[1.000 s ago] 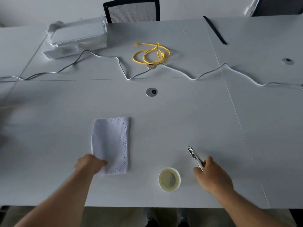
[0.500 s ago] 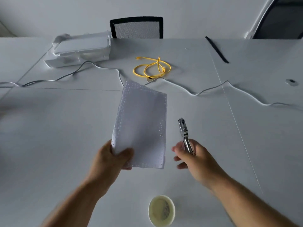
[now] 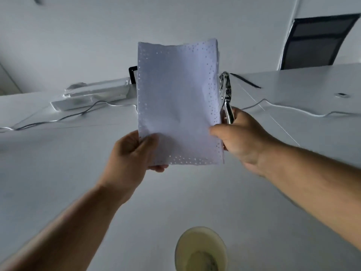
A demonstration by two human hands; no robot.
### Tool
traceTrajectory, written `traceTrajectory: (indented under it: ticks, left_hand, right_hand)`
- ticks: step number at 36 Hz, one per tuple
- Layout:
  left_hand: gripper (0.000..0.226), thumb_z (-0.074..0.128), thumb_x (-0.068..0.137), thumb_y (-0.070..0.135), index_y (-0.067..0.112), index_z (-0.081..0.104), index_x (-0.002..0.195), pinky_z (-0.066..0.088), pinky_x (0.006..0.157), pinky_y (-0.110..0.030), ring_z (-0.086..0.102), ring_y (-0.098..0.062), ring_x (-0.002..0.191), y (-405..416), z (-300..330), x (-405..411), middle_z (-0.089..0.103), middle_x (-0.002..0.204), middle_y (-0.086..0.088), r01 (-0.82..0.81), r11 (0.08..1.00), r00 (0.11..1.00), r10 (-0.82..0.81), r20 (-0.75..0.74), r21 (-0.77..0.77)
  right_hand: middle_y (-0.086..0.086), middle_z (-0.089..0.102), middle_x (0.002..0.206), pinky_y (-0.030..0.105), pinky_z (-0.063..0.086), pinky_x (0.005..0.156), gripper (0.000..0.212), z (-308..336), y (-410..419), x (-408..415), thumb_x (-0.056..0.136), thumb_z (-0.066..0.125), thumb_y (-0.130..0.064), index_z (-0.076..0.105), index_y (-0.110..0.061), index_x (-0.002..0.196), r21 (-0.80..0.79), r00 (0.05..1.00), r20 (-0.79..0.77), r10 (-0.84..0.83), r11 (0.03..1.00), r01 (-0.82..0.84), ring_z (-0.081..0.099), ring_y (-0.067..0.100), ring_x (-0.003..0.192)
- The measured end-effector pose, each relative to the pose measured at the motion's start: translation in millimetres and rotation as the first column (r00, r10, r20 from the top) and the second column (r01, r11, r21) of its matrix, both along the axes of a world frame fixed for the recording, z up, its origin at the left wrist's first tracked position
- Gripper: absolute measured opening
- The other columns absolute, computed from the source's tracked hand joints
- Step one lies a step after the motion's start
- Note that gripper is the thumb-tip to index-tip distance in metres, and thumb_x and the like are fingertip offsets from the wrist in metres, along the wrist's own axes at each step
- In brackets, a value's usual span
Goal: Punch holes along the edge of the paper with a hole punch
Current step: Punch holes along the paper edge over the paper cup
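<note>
Since half a second ago both hands have risen and drawn together, so the paper (image 3: 176,102) now stands upright in front of the camera instead of tilting over the table, and the hole punch (image 3: 225,94) has come right up beside its right edge. The left hand (image 3: 132,153) pinches the paper's near left corner, thumb on the front and fingers behind. The right hand (image 3: 240,137) is closed around the punch's handles while its thumb also presses the paper's right margin; the punch head points up and far, just beside that edge, and whether its jaws are parted cannot be told.

Small holes already run along all four edges of the sheet, thickest down the right side. The step in hand looks like lining tool and edge up for another punch. Next, the edge needs to slip between the punch jaws at a bare stretch of margin, then a firm squeeze.

Below, at the near edge of the table (image 3: 58,173), sits a small pale cup (image 3: 201,249); far behind lie a white cable (image 3: 293,108) and a clear plastic box (image 3: 93,94).
</note>
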State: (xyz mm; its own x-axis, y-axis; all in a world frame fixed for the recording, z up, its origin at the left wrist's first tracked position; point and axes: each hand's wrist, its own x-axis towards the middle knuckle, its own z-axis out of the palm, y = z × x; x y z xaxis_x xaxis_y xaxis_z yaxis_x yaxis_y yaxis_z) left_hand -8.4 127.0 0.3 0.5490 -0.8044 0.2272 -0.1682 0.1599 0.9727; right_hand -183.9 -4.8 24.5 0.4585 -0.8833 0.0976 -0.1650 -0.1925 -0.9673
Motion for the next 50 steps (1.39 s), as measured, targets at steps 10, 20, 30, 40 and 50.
traceTrajectory:
  ticks: [10, 20, 30, 40, 50]
  left_hand:
    - [0.078, 0.019, 0.102, 0.059, 0.003, 0.074, 0.102, 0.051, 0.051, -0.033, 0.063, -0.025, 0.057, 104, 16, -62, 0.069, 0.07, -0.019, 0.164, 0.97, 0.948, -0.205, -0.242, -0.18]
    - [0.039, 0.073, 0.079, 0.042, 0.005, 0.076, 0.091, 0.051, 0.094, -0.064, 0.074, -0.026, 0.076, 180, 13, -166, 0.079, 0.096, -0.019, -0.08, 0.971, 0.965, 0.018, -0.263, -0.227]
    - [0.026, 0.06, 0.1, 0.014, 0.003, 0.078, 0.086, 0.065, 0.073, -0.053, 0.077, -0.044, 0.084, 189, 19, -174, 0.079, 0.089, -0.024, -0.193, 0.961, 0.956, 0.139, -0.259, -0.196]
    - [0.027, 0.059, 0.1, 0.012, 0.008, 0.079, 0.082, 0.059, 0.061, -0.033, 0.07, -0.02, 0.068, 188, 1, -152, 0.078, 0.078, -0.01, -0.181, 0.955, 0.962, 0.123, -0.244, -0.234]
    - [0.024, 0.059, 0.1, 0.01, 0.008, 0.078, 0.085, 0.063, 0.062, -0.037, 0.07, -0.022, 0.071, 189, -13, -140, 0.079, 0.083, -0.017, -0.187, 0.958, 0.958, 0.129, -0.258, -0.219]
  right_hand:
    - [0.005, 0.047, 0.073, 0.033, 0.033, 0.065, 0.016, 24, 107, -55, 0.083, 0.061, -0.002, 0.056, -0.017, 0.08, -0.085, 0.992, 0.092, -0.084, 0.992, 0.092, 0.042, 0.02, 0.068]
    - [0.005, 0.081, 0.09, 0.04, 0.062, 0.078, 0.021, 25, 225, -86, 0.085, 0.061, -0.003, 0.07, -0.013, 0.102, 0.134, 0.907, 0.339, -0.248, 0.967, 0.215, 0.076, 0.031, 0.087]
    - [0.004, 0.078, 0.085, 0.035, 0.047, 0.054, 0.013, 19, 230, -147, 0.091, 0.069, -0.025, 0.072, -0.012, 0.09, -0.009, 0.994, 0.106, -0.032, 0.999, 0.033, 0.074, 0.018, 0.067]
    - [0.014, 0.076, 0.072, 0.032, 0.038, 0.057, 0.029, 4, 210, -167, 0.086, 0.068, -0.023, 0.068, 0.002, 0.072, -0.084, 0.949, -0.306, 0.074, 0.991, -0.105, 0.066, 0.021, 0.055]
    - [0.004, 0.064, 0.053, 0.029, 0.034, 0.055, 0.034, 0, 209, -148, 0.085, 0.069, -0.027, 0.067, 0.004, 0.072, -0.026, 0.927, -0.351, 0.132, 0.988, -0.15, 0.057, 0.018, 0.051]
